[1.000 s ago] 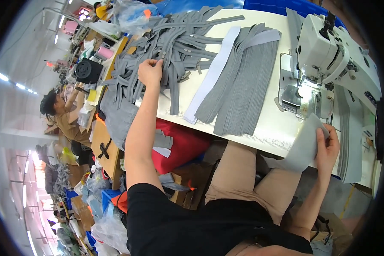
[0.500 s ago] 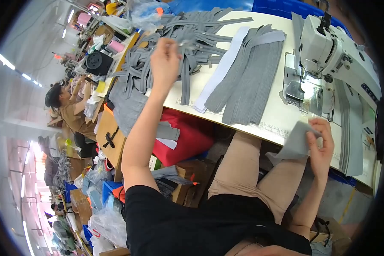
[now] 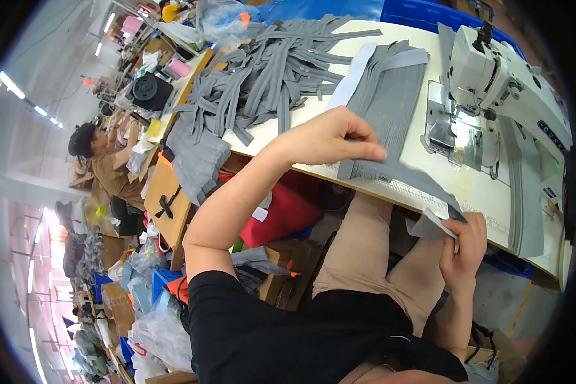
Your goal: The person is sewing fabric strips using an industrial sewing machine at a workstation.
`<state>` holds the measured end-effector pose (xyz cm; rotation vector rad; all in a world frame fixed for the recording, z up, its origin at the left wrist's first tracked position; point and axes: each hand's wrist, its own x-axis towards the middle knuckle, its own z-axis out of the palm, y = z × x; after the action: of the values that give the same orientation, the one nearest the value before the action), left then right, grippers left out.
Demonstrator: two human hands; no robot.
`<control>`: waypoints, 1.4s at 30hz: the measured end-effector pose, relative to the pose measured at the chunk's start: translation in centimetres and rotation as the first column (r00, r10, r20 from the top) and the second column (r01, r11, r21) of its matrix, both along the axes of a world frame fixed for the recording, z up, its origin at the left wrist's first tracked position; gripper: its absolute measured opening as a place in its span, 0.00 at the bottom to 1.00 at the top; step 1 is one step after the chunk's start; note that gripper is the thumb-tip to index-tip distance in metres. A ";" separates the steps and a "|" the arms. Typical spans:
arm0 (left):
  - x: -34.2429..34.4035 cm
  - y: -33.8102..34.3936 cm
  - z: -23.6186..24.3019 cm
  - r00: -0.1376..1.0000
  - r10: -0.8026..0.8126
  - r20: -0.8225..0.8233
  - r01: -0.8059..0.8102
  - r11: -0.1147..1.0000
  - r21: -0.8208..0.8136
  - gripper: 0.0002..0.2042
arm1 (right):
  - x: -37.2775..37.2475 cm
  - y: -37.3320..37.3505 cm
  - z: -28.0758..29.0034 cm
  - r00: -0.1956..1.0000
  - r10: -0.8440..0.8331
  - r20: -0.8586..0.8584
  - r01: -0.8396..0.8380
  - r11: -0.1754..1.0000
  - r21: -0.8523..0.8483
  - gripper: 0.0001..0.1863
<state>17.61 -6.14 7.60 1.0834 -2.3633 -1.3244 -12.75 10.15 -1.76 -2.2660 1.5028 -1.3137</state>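
My left hand is over a stack of grey strips, fingers curled and pinched on a blurred grey strip that runs down to my right hand. My right hand, at the front edge of the white sewing table, grips that strip's end and a pale grey folded piece. A white strip lies beside the stack. A loose heap of grey strips covers the table's left part. The white sewing machine stands right of the stack.
Long grey pieces lie right of the machine. A blue bin is behind the table. At left, a co-worker in a brown top works near a wooden bench. Red fabric and cluttered boxes sit below.
My left hand has come from the loose heap down and rightward over the stack, with a grey strip now stretched to my right hand. My right hand has moved slightly left and down.
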 end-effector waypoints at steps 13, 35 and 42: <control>-3.6 1.3 -1.5 0.930 0.118 -0.347 -0.026 0.966 0.258 0.05 | -3.6 4.6 -3.3 0.912 0.331 0.241 -0.405 0.643 0.649 0.08; -13.2 5.3 -9.7 0.802 0.330 -0.498 -0.028 0.853 0.521 0.06 | -1.0 -1.9 0.8 0.818 -0.278 0.504 0.226 0.960 0.163 0.11; -14.0 5.3 -9.3 0.703 0.355 -0.616 -0.116 0.912 0.393 0.04 | 0.3 -1.0 -0.1 0.897 -0.267 0.352 0.216 0.960 0.178 0.14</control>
<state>3.57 -0.82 -1.67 0.7470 -1.4431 -1.6807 -12.49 9.16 -1.90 -1.6650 1.7056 -1.5461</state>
